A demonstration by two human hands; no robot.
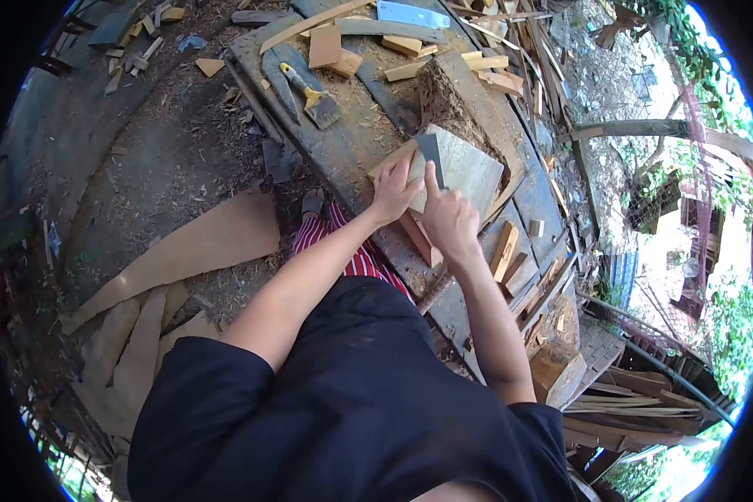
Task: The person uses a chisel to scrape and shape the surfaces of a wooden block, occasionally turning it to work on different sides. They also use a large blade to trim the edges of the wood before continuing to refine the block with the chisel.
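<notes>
A pale wooden board [474, 171] lies tilted on the workbench against a rough, chewed-looking wood block [440, 100]. A dark grey, flat, straight-edged piece [430, 152] crosses its surface; its exact kind is hard to make out. My right hand [452, 219] is closed on that piece from the near side, index finger and thumb pointing along it. With fingers wrapped over the wood at the board's left side, my left hand [396, 191] steadies it, close beside the right hand. Below both hands a reddish-brown wood strip [420, 238] sticks out.
A yellow-handled paintbrush [311, 96] lies on the workbench [356, 163] among offcuts and sawdust. Wood pieces [504, 251] lie right of my hands. A light blue flat piece [412, 14] is at the far edge. A brown sheet [201, 243] covers ground on the left.
</notes>
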